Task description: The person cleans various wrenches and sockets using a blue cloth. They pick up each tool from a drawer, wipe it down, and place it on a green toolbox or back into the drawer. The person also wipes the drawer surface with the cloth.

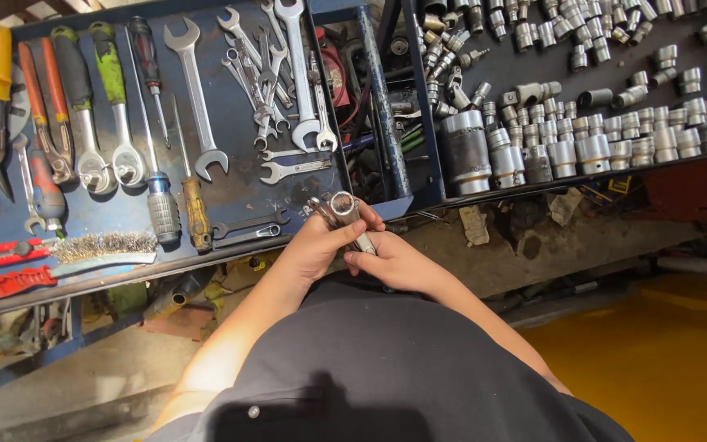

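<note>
Both hands, left hand (317,245) and right hand (394,260), gripping ratchet wrench (345,211), head up-left, handle running down-right

Both arms bare, reaching forward from lower frame, forearms converging toward centre. Left hand (314,245) comes in from left, wrist straight, fingers curled closed, thumb on top, knuckles facing up. Right hand (394,260) sits just beside it, touching it, fingers bent inward, fingertips pinched together near left palm. Both hands meet low, close to torso.
</note>
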